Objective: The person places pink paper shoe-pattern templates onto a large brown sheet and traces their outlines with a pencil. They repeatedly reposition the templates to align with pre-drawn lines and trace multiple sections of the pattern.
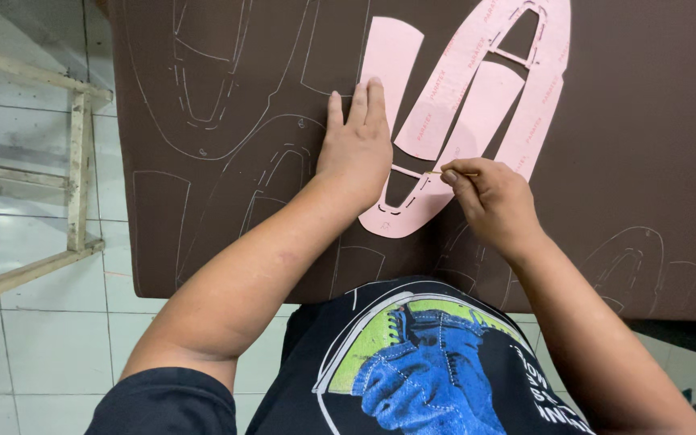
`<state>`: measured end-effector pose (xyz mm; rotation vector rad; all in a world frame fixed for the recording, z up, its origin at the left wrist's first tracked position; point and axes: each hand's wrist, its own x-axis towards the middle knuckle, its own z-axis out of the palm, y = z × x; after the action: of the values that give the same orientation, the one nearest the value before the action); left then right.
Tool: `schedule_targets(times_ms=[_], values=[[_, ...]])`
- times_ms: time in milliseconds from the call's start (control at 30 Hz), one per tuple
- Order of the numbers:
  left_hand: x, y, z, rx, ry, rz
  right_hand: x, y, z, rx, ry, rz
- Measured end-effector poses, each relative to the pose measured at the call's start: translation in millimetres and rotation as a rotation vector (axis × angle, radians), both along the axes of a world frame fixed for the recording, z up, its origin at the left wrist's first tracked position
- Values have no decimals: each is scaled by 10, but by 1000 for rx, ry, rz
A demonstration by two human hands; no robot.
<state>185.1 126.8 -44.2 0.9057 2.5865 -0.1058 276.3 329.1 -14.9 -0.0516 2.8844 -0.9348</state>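
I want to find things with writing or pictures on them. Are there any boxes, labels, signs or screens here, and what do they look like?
No boxes, signs or screens.
Pink pattern sheet: flat on the brown material, long curved shape with cut-out slots, small reddish print repeated across it; the left hand presses it down.
Shirt picture: bottom middle, black shirt with a round green and blue printed design, white lettering beside it.

White tiled floor point(42, 330) under a pale wooden frame point(78, 161).

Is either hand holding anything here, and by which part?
The right hand pinches a thin marking tool near its tip. The left hand holds nothing; it presses flat on the pink pattern.
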Motion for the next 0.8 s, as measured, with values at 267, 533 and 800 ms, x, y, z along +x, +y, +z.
schedule_targets(times_ms=[267, 533, 800], values=[[-4, -6, 34, 54, 36, -3, 32, 16, -63, 8, 94, 59], [-21, -19, 132, 5, -27, -30, 12, 6, 3, 68, 89, 81], [9, 18, 18, 87, 136, -27, -122, 70, 18, 205, 149, 119]])
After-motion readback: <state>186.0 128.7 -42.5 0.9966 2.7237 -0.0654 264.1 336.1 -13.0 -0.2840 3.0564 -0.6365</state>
